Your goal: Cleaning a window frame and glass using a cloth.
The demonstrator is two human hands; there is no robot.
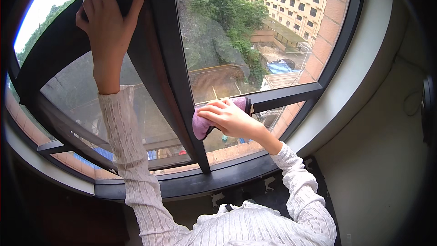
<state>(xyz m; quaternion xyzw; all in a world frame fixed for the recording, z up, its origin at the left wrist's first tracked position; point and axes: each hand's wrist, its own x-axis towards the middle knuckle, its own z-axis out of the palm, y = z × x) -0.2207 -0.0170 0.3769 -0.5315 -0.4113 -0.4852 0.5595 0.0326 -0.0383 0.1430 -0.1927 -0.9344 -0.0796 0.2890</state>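
My left hand (109, 24) is raised at the upper left, its fingers curled over the dark top part of an opened window sash (51, 58). Lower and to the right, my right hand (235, 119) presses a folded pink cloth with dark edging (203, 124) on the horizontal window bar (290, 97), where it meets the dark upright frame post (170, 58). Part of the cloth hangs over the bar's left end. The palm and some fingertips of my right hand are hidden from view.
A fixed glass pane (218, 41) rises above the bar, with trees and a building outside. A dark window sill (239, 177) runs below. The pale wall (368, 164) is at the right, with a dark object (427, 109) at its far edge.
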